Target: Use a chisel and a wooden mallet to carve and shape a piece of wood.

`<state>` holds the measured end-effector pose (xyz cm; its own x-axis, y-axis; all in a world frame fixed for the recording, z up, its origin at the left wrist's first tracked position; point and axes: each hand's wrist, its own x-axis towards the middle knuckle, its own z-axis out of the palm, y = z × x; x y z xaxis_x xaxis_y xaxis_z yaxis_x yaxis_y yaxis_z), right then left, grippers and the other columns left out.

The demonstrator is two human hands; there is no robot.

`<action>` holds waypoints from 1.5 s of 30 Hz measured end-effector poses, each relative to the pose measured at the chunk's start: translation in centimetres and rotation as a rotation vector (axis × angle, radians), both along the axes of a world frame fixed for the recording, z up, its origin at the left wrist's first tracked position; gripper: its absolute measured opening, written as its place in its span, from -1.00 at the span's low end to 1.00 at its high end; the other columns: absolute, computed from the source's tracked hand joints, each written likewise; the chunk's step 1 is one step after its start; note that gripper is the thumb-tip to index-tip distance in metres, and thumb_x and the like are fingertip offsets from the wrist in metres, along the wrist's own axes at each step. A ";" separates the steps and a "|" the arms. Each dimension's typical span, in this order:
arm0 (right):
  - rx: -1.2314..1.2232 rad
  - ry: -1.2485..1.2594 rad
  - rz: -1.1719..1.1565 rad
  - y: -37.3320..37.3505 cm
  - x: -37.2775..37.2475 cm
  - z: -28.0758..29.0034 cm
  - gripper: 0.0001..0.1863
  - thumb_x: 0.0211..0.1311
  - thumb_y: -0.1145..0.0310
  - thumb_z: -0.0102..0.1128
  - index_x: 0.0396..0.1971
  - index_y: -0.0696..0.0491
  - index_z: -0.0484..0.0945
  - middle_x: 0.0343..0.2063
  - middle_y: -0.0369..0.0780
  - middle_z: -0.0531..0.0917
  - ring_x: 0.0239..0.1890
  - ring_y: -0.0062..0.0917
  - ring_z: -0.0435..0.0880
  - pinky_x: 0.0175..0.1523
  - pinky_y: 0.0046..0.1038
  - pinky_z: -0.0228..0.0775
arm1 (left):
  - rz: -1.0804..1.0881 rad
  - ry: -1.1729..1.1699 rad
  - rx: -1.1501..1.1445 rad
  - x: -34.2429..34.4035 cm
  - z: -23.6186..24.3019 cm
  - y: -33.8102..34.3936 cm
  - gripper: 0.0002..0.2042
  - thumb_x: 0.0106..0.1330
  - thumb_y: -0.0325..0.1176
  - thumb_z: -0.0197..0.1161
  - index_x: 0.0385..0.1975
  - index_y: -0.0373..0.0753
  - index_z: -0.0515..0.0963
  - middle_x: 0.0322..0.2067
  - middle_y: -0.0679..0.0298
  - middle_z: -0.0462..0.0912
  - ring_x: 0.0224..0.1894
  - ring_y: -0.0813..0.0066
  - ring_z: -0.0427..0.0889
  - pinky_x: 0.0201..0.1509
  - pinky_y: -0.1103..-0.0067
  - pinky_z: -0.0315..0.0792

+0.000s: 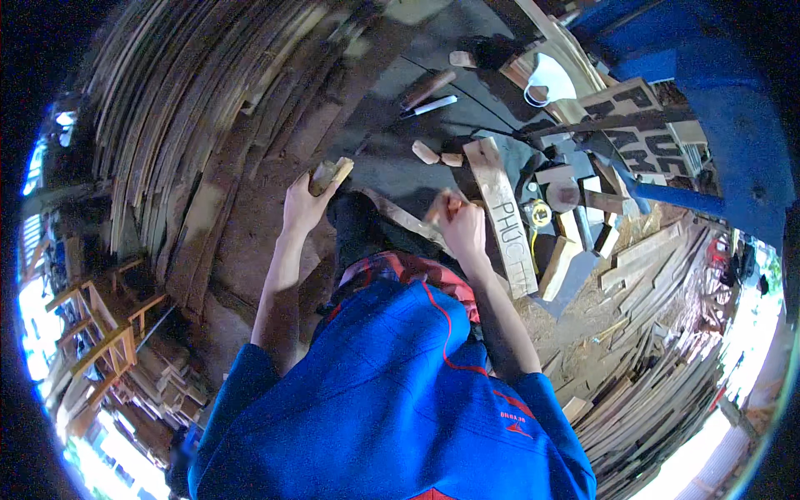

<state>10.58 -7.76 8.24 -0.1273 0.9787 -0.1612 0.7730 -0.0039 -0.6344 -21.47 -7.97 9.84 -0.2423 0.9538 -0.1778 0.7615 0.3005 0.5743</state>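
Observation:
My left hand [305, 204] is closed round a small pale wooden block [342, 172], which sticks out past the thumb and fingers. To its right, my right hand [463, 227] is curled into a fist and slightly blurred. Something brownish seems to show at its fingers, too smeared to name. Just right of that hand lies a long wooden board [502, 218] with dark lettering. Beyond the hands, two short wood offcuts [426, 152] rest on the dark surface.
A yellow tape measure [540, 214] sits among wood blocks [560, 265] on the right. Farther off lie a white marker-like stick [433, 107] and a white face mask [550, 79]. Stacked planks [192, 75] fill the far left; a wooden frame [104, 329] stands at the near left.

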 end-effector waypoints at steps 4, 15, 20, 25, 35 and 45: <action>-0.075 0.806 -0.202 3.1 -4.2 -1.5 -0.77 0.32 0.35 0.20 -0.19 0.22 0.61 -0.38 -0.15 0.73 -0.34 -0.58 0.70 -0.21 -0.52 0.50 | 0.112 -0.001 0.033 -2.2 0.4 -1.4 -0.51 0.17 -0.02 0.37 -0.18 -0.40 0.56 -0.26 -0.14 0.65 -0.13 -0.09 0.64 -0.05 0.26 0.50; 0.048 0.187 0.044 0.7 -2.3 2.0 -0.79 0.14 0.30 0.30 -0.25 0.04 0.57 -0.52 0.03 0.66 -0.41 -0.04 0.68 -0.33 -0.15 0.53 | 0.262 0.031 0.060 -4.9 0.2 -4.0 -0.52 0.18 0.00 0.38 -0.25 -0.39 0.56 -0.33 -0.11 0.66 -0.22 -0.06 0.67 -0.17 0.31 0.50; 0.015 0.762 0.105 4.8 -11.9 -0.3 -0.85 0.23 0.41 0.21 -0.24 0.12 0.57 -0.46 -0.02 0.67 -0.29 -0.11 0.70 -0.23 -0.30 0.56 | 0.243 0.065 0.067 -3.8 0.5 -3.0 -0.55 0.18 -0.04 0.39 -0.29 -0.40 0.55 -0.36 -0.11 0.65 -0.25 -0.06 0.67 -0.21 0.31 0.50; -0.075 0.615 0.065 4.1 -12.1 -0.1 -0.86 0.20 0.37 0.24 -0.31 0.10 0.54 -0.52 -0.05 0.67 -0.39 -0.10 0.70 -0.30 -0.29 0.53 | 0.277 0.029 0.115 -5.8 0.3 -3.5 -0.58 0.18 -0.08 0.39 -0.31 -0.40 0.54 -0.40 -0.10 0.64 -0.29 -0.06 0.66 -0.24 0.31 0.48; -0.028 0.702 0.101 7.7 -15.9 0.3 -0.87 0.27 0.36 0.21 -0.30 0.07 0.48 -0.49 -0.08 0.66 -0.38 -0.29 0.74 -0.29 -0.37 0.52 | 0.308 -0.009 0.131 -6.6 -0.5 -5.8 -0.59 0.18 -0.10 0.39 -0.24 -0.37 0.57 -0.37 -0.09 0.65 -0.27 -0.04 0.66 -0.22 0.33 0.49; 0.088 -0.179 0.118 16.4 -11.1 3.1 -0.71 0.26 0.11 0.10 -0.36 0.06 0.50 -0.47 -0.02 0.69 -0.37 -0.09 0.72 -0.27 -0.09 0.60 | 0.385 -0.001 0.110 -7.5 0.8 -6.5 -0.61 0.19 -0.14 0.39 -0.20 -0.38 0.57 -0.36 -0.06 0.66 -0.29 0.04 0.68 -0.22 0.36 0.49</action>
